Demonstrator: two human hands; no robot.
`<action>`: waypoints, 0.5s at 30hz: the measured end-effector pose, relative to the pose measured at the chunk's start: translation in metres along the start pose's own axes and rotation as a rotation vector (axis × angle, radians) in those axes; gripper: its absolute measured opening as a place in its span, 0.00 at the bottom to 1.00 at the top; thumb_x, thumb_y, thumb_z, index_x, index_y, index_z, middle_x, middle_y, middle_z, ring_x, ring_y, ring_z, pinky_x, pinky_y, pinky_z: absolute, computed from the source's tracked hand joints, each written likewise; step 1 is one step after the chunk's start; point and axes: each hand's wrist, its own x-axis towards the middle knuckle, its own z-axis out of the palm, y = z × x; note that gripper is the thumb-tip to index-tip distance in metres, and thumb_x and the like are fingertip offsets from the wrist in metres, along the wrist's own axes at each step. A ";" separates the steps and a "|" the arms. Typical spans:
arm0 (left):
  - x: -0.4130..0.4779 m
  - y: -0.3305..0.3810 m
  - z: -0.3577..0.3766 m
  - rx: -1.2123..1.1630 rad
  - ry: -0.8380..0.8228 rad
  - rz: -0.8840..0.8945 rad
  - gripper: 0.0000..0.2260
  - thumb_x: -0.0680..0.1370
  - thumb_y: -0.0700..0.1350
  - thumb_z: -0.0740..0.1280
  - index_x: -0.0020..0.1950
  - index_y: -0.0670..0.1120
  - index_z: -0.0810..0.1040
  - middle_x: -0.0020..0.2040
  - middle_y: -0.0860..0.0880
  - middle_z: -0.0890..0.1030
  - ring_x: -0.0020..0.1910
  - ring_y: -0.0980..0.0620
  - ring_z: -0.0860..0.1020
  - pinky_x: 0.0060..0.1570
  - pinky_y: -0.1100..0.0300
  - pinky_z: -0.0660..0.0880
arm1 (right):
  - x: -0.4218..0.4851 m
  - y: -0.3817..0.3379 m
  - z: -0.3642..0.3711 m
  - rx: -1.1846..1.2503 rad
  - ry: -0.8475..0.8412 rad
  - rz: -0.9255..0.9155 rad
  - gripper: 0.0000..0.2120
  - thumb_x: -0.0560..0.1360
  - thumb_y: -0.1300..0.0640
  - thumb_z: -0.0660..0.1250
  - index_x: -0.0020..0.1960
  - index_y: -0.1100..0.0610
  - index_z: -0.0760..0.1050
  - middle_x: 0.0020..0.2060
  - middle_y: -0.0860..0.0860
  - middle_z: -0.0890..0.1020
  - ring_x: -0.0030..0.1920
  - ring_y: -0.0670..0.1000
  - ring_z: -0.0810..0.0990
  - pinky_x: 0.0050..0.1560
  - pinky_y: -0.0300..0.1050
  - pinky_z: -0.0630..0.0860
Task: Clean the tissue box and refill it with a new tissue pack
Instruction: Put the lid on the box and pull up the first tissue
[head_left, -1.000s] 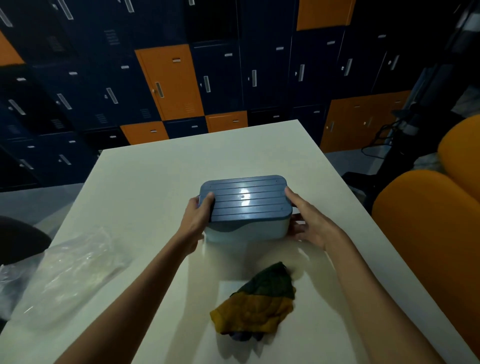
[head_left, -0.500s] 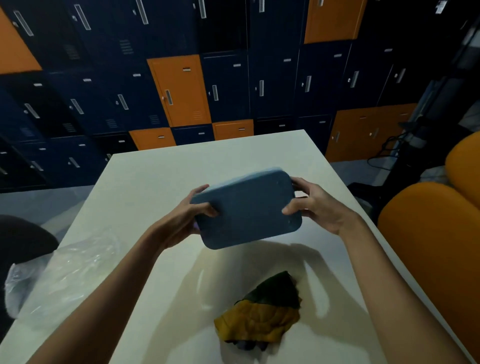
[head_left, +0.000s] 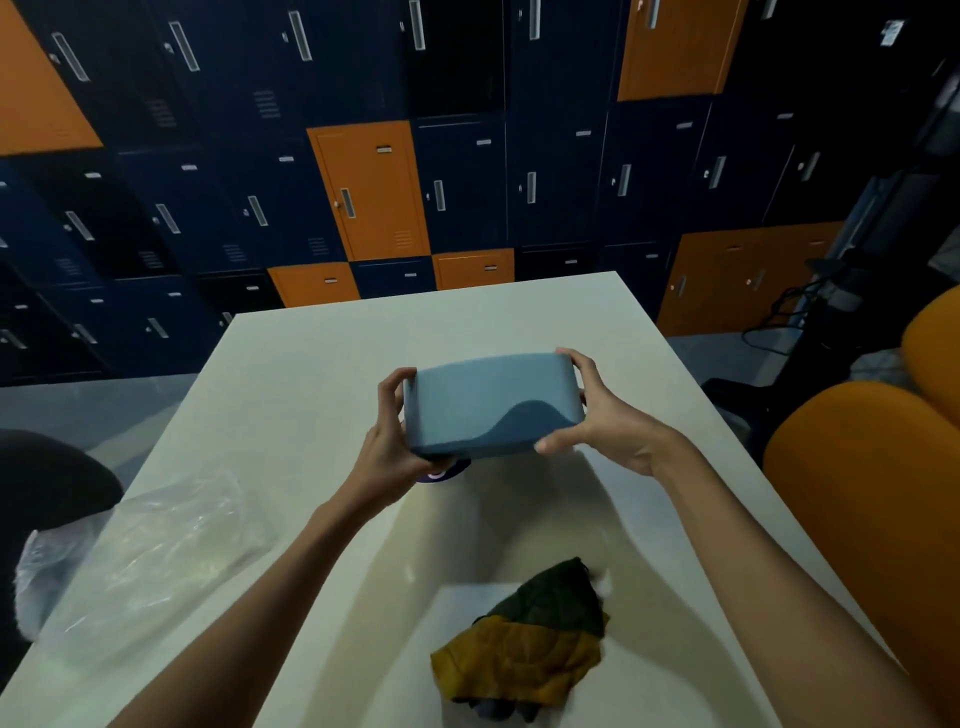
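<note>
1. Tissue box (head_left: 493, 405) is up in the air over the middle of the table (head_left: 322, 374), tipped so one long side faces the camera.
2. Left grip (head_left: 392, 431) is curled round the left short end and right grip (head_left: 597, 415) pinches the right end, fingers on top and thumb underneath. Both are closed on the box and nothing else supports it.
3. Biggest worry imo: it's only held by the ends. If one grip lets go to grab the cloth (head_left: 524, 644), the box could swing down and smack the table.
4. I can't tell whether the lid is latched or which way the opening points. If the two halves are loose, tipping it further might drop one out.
5. Something purple and white (head_left: 441, 474) is peeking out just under the box, mostly hidden, so no idea what it is. Setting the box down blind could land on it.
6. Clear plastic bag (head_left: 145, 551) hangs over the left table edge, and a stray forearm could sweep it off.
</note>
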 end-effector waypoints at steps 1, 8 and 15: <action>-0.001 -0.002 0.003 0.056 0.014 0.028 0.46 0.66 0.40 0.79 0.70 0.58 0.51 0.69 0.51 0.63 0.61 0.50 0.72 0.49 0.60 0.80 | 0.001 0.002 0.003 0.036 0.001 0.000 0.52 0.61 0.61 0.80 0.71 0.37 0.50 0.59 0.49 0.66 0.58 0.54 0.72 0.46 0.39 0.80; -0.011 -0.002 0.007 -0.155 -0.081 -0.008 0.45 0.66 0.49 0.79 0.70 0.61 0.50 0.66 0.51 0.62 0.62 0.51 0.71 0.51 0.55 0.81 | -0.003 0.020 0.011 0.070 0.128 -0.083 0.39 0.66 0.56 0.78 0.67 0.38 0.58 0.58 0.47 0.67 0.57 0.52 0.73 0.46 0.37 0.79; -0.035 -0.004 0.014 -0.261 -0.044 -0.085 0.37 0.69 0.52 0.76 0.71 0.62 0.57 0.66 0.55 0.66 0.61 0.53 0.73 0.47 0.55 0.81 | -0.026 0.040 0.020 0.042 0.205 -0.165 0.38 0.63 0.62 0.79 0.62 0.39 0.64 0.59 0.45 0.71 0.57 0.51 0.73 0.49 0.47 0.81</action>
